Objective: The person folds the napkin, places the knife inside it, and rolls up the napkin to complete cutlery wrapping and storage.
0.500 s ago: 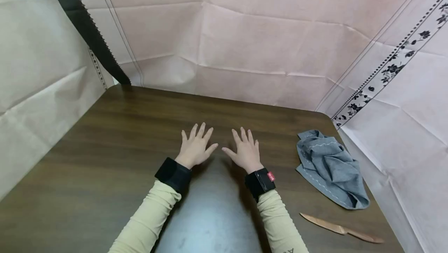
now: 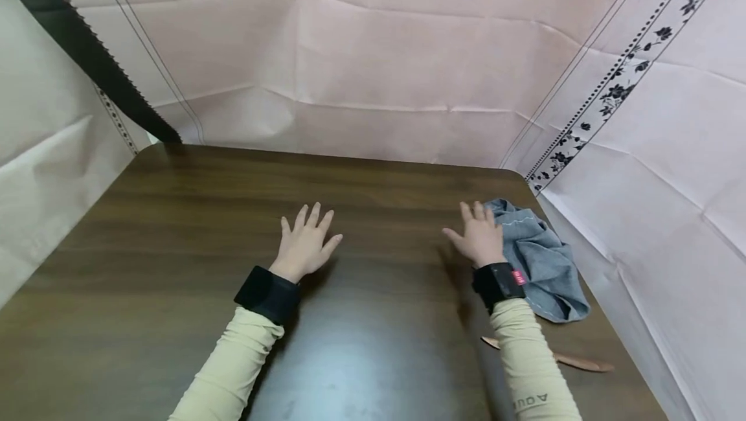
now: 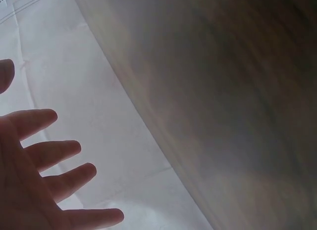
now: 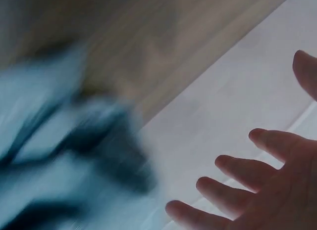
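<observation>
Grey cloth (image 2: pixel 539 259) lies crumpled just beyond our right hand (image 2: pixel 481 239), fingers spread, not yet gripping (wrist view blurred); left hand (image 2: pixel 303 245) splayed flat on the table (image 2: pixel 175 227); knife (image 2: pixel 577 363) untouched; everything's left.

Glossy wood table (image 2: pixel 175 246), grey cloth (image 2: pixel 542 259)

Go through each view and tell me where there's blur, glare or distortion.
Head view: sharp, wide-angle bending of the table edges, pale glare patch near the left sleeve. Left wrist view: soft, the tabletop smeared, the left hand dim. Right wrist view: heavy motion blur on the blue cloth; right hand clearer.
</observation>
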A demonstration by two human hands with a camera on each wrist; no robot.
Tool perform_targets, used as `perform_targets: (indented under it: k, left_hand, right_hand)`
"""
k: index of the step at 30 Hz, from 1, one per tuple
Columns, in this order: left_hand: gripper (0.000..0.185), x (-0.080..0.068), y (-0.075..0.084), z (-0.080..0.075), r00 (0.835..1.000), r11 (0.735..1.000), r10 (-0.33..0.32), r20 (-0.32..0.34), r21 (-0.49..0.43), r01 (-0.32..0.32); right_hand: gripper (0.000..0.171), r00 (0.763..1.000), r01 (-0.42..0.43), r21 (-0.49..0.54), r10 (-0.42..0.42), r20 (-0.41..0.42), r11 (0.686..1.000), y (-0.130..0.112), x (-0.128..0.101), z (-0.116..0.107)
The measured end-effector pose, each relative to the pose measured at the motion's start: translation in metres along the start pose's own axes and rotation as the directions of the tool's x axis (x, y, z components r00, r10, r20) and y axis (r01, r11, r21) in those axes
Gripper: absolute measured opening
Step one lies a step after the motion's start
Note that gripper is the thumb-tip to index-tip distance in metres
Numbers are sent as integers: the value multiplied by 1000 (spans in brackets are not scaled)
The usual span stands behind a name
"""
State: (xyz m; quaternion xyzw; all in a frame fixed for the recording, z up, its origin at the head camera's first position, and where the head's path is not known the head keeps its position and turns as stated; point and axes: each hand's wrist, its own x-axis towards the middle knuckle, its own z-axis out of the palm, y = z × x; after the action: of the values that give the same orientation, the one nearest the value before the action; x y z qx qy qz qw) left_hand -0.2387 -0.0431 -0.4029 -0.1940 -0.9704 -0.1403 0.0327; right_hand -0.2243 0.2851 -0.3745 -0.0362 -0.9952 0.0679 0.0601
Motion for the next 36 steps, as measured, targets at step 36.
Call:
perform_targets:
  k: [36]
  left_hand:
    - [32, 26, 73, 20, 865, 910, 414, 284, -161, -383]
  right_hand:
    - [74, 980, 95, -170, -62, 191, 981, -69, -14, 38]
